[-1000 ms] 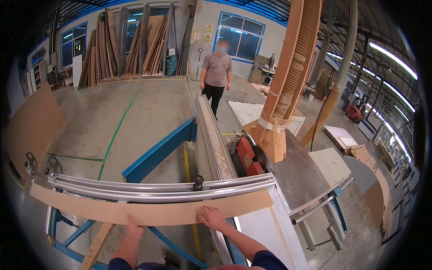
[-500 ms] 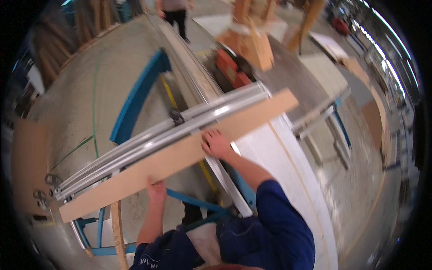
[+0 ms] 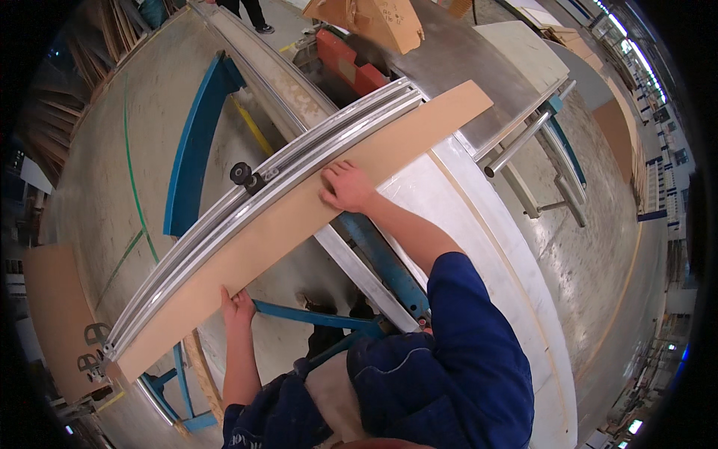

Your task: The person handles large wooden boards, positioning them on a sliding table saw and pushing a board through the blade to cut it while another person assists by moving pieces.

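Observation:
A long, narrow brown board [image 3: 288, 217] lies slantwise in front of me, along the near side of an aluminium fence [image 3: 314, 157]. My left hand [image 3: 238, 305] is closed on the board's near edge toward its left end, with fingertips partly hidden under it. Farther right, my right hand [image 3: 348, 185] holds the board from above, fingers bent against its top face. A black knob [image 3: 241, 173] sits on the fence, left of my right hand. The board's right end reaches over the saw-table area.
A red machine part [image 3: 348, 60] stands beyond the fence, below a brown box-like piece [image 3: 374, 19]. Blue frame beams [image 3: 196, 150] flank the board. A white table surface [image 3: 479, 277] curves along my right. Someone's legs [image 3: 253, 11] show at the far end.
The view has shifted, so the fence and red machine part sit higher on the right. Both hands keep about the same places on the board. Less of the other person shows.

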Available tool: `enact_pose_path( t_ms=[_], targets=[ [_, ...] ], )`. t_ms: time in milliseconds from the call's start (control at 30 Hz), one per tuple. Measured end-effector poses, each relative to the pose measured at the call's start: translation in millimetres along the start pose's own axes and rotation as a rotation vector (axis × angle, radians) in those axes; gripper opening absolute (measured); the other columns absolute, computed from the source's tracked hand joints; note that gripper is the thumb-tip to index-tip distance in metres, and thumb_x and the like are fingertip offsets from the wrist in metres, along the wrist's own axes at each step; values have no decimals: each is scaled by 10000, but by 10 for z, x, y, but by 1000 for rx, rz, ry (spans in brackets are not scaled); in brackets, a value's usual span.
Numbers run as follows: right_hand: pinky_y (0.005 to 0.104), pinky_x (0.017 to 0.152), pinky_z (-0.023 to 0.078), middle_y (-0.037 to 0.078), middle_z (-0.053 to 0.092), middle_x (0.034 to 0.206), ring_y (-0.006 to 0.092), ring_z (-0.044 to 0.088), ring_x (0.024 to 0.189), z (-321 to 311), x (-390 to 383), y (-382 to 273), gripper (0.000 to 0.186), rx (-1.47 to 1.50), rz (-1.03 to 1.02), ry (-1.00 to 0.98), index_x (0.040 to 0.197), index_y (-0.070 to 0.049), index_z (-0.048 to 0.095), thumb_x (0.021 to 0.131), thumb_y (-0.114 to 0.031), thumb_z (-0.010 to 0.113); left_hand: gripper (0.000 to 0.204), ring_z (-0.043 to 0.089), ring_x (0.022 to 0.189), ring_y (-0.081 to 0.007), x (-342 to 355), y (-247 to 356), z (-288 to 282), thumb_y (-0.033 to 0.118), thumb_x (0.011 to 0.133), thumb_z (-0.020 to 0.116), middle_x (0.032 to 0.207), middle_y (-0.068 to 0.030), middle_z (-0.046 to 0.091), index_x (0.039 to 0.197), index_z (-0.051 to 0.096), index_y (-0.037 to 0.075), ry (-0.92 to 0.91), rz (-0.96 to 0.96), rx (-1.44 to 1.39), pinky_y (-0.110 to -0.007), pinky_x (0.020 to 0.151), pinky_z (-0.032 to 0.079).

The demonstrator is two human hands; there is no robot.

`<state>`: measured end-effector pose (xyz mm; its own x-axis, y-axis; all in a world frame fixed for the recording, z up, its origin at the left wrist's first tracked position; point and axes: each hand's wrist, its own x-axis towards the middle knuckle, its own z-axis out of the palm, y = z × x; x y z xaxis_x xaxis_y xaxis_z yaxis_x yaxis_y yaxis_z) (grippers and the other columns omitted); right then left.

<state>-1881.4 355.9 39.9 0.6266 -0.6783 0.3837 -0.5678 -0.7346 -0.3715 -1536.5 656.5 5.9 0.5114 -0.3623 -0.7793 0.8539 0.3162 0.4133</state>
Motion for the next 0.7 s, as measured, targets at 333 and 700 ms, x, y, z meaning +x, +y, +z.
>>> enact_pose_path(
  t_ms=[333,700],
  targets=[
    [447,995,478,127,686,1102,342,625,1110,-143,-38,359,345,24,42,31,1071,-75,660,828,-320,648,343,626,1133,-235,-418,-462,272,281,1038,560,1187,-105,656,1264,563,23,-129,-103,224,-359,995,544],
    [430,934,528,148,695,1085,332,647,1096,-198,-9,346,295,14,27,144,1003,-75,666,777,-263,663,233,644,990,-205,-297,-397,1607,177,1011,561,1095,-103,694,1164,635,18,-490,1250,1265,-366,947,482]
  ],
)
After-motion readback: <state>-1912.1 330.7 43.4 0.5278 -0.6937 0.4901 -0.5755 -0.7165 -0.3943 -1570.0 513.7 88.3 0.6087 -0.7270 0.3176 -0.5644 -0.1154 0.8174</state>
